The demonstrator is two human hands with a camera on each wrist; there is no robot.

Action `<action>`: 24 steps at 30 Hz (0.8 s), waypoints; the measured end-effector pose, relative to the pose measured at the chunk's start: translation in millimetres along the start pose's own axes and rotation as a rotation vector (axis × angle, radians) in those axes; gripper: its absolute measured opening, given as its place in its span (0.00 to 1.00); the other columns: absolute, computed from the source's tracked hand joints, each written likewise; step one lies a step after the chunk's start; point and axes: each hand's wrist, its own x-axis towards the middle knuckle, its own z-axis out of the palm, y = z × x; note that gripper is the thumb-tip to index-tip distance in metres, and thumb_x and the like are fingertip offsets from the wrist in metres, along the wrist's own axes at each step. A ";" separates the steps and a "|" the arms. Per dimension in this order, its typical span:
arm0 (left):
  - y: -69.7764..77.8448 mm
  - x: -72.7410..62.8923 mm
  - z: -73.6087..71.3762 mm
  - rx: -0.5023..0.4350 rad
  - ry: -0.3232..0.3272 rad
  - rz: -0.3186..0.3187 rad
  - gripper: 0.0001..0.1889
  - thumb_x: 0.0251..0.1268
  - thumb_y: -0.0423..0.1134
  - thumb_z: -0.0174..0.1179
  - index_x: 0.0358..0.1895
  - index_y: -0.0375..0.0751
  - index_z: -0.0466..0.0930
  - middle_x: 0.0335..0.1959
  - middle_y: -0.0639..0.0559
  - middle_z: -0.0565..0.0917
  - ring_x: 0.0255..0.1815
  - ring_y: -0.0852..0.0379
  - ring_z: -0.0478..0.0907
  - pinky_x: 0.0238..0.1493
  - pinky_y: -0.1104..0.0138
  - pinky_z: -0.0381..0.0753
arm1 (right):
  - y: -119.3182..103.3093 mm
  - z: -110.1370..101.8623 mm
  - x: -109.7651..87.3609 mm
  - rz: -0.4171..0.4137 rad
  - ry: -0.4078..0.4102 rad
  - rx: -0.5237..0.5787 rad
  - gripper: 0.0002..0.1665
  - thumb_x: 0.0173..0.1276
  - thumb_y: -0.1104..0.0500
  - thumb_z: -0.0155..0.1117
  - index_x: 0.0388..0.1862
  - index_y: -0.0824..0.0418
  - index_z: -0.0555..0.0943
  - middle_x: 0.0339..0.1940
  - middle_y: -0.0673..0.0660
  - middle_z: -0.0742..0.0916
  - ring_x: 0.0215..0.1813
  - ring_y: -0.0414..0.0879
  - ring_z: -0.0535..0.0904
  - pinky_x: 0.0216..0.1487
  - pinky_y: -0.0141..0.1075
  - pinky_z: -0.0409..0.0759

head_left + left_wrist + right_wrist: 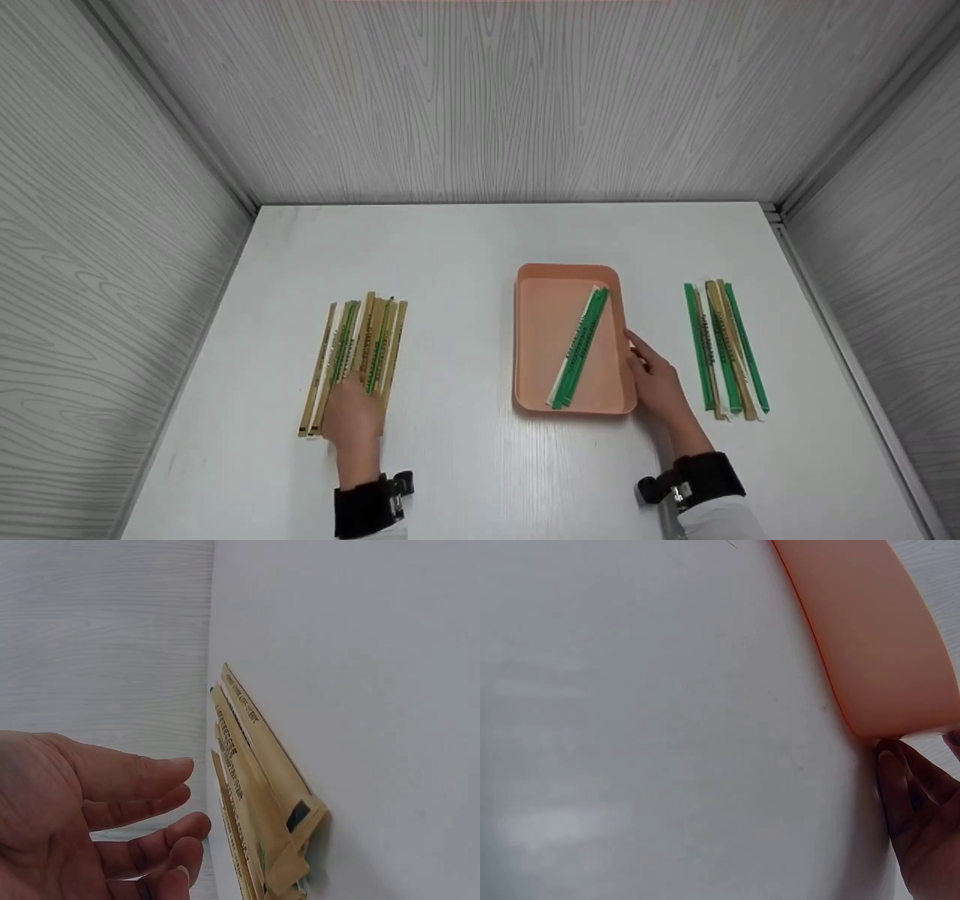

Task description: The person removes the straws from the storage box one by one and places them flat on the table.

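My left hand (352,411) is over the near part of a row of long, thin paper-wrapped sticks (367,330), brown, green and white with printing. Beside brown wrappers (255,757) in the left wrist view, its fingers (161,836) are loosely bent, with nothing between them. At the right side of a shallow pink tray (540,337), my right hand (660,386) touches the outer wall near the rim. Its fingertips (891,765) meet the tray's lower edge in the right wrist view. Green and white wrapped sticks (581,352) lie slanted inside the tray.
On the right of the white table (457,300) lies another group of wrapped sticks (724,349), green, brown and white. Grey wood-grain panels (480,105) close in the back and both sides.
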 end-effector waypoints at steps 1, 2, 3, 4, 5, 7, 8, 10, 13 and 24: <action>3.2 -0.3 1.8 -0.001 0.002 0.017 0.19 0.63 0.29 0.60 0.58 0.27 0.77 0.44 0.28 0.81 0.34 0.36 0.81 0.22 0.50 0.77 | 0.3 0.0 0.1 -0.005 0.001 -0.002 0.29 0.81 0.48 0.44 0.79 0.46 0.59 0.67 0.67 0.74 0.59 0.57 0.76 0.57 0.50 0.73; 7.1 -0.7 3.8 -0.004 0.003 0.035 0.20 0.63 0.29 0.60 0.58 0.27 0.76 0.45 0.28 0.80 0.36 0.35 0.80 0.25 0.48 0.78 | 0.5 0.0 0.2 -0.008 0.002 -0.004 0.29 0.81 0.49 0.44 0.78 0.46 0.59 0.67 0.67 0.74 0.60 0.58 0.76 0.57 0.51 0.73; 11.6 -1.1 6.1 -0.004 0.008 0.059 0.20 0.63 0.29 0.61 0.58 0.26 0.76 0.46 0.28 0.80 0.38 0.34 0.80 0.28 0.46 0.79 | 0.6 -0.1 0.1 -0.011 0.003 -0.007 0.29 0.81 0.49 0.44 0.79 0.46 0.59 0.68 0.67 0.74 0.60 0.58 0.75 0.58 0.51 0.73; 17.0 -1.8 8.5 -0.006 0.006 0.078 0.20 0.63 0.30 0.61 0.58 0.27 0.76 0.47 0.28 0.80 0.41 0.33 0.80 0.32 0.45 0.79 | 0.9 0.0 0.2 -0.012 0.004 -0.008 0.29 0.81 0.49 0.44 0.79 0.46 0.59 0.68 0.67 0.73 0.61 0.58 0.75 0.58 0.52 0.73; 23.0 -2.6 11.1 -0.006 0.011 0.105 0.20 0.63 0.31 0.62 0.57 0.27 0.77 0.48 0.29 0.80 0.44 0.32 0.79 0.36 0.44 0.79 | 1.1 0.1 0.2 -0.013 0.005 -0.010 0.29 0.81 0.49 0.45 0.79 0.46 0.59 0.68 0.67 0.73 0.61 0.59 0.74 0.59 0.52 0.72; 36.6 -5.4 16.7 -0.012 0.007 0.151 0.19 0.63 0.32 0.63 0.57 0.29 0.78 0.48 0.30 0.80 0.46 0.34 0.79 0.39 0.45 0.79 | 1.1 0.3 0.1 -0.012 0.006 -0.011 0.29 0.81 0.49 0.45 0.79 0.46 0.59 0.68 0.67 0.73 0.62 0.59 0.74 0.59 0.53 0.72; 44.2 -7.4 19.8 -0.014 0.004 0.179 0.19 0.64 0.32 0.63 0.56 0.30 0.78 0.48 0.31 0.81 0.46 0.35 0.79 0.39 0.46 0.79 | 1.0 0.4 0.0 -0.010 0.007 -0.012 0.30 0.81 0.49 0.45 0.79 0.46 0.59 0.68 0.67 0.73 0.62 0.59 0.74 0.59 0.53 0.72; 60.1 -12.8 26.9 -0.025 -0.010 0.231 0.18 0.64 0.33 0.64 0.56 0.33 0.79 0.47 0.34 0.81 0.42 0.38 0.80 0.36 0.50 0.80 | 0.7 0.7 0.0 -0.009 0.009 -0.013 0.29 0.81 0.50 0.45 0.79 0.46 0.59 0.68 0.67 0.73 0.61 0.58 0.74 0.59 0.52 0.72; 83.5 -23.1 39.2 -0.027 -0.042 0.325 0.17 0.63 0.34 0.65 0.55 0.36 0.80 0.43 0.39 0.81 0.36 0.44 0.81 0.31 0.55 0.80 | 0.2 0.8 0.1 -0.008 0.010 -0.015 0.29 0.81 0.50 0.45 0.79 0.47 0.59 0.68 0.67 0.74 0.60 0.58 0.75 0.58 0.52 0.72; 137.6 -51.3 83.0 -0.068 -0.176 0.593 0.16 0.62 0.32 0.65 0.53 0.37 0.80 0.38 0.45 0.78 0.27 0.54 0.77 0.26 0.65 0.76 | 1.4 0.2 0.8 -0.003 0.005 -0.013 0.29 0.81 0.50 0.44 0.79 0.46 0.59 0.68 0.66 0.73 0.60 0.56 0.74 0.58 0.50 0.71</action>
